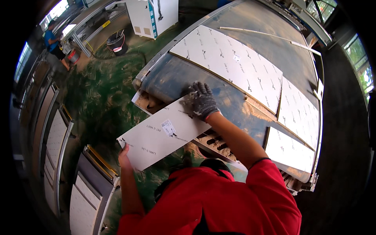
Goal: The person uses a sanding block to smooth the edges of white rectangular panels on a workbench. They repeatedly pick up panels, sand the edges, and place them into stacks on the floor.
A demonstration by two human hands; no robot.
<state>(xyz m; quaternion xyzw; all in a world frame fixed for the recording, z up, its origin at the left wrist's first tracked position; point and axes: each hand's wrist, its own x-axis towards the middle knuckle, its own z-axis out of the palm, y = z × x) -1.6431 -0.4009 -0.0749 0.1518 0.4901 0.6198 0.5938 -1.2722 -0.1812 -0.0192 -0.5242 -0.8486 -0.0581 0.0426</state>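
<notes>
A white rectangular panel with a paper label and printed film spans between my two hands, off the near left edge of the machine bed. My bare left hand grips its left end, thumb on top and the other fingers hidden beneath. My right hand, in a dusty dark glove, lies over the panel's far right end with fingers stretched toward the bed. Farther right on the bed rest a large white panel, a second one and a smaller one, all film-covered.
Racks with white panels stand at my left. Sawdust and thin offcut strips lie on the bed. Beyond are a black bucket, a white cabinet and a person in blue beside a table.
</notes>
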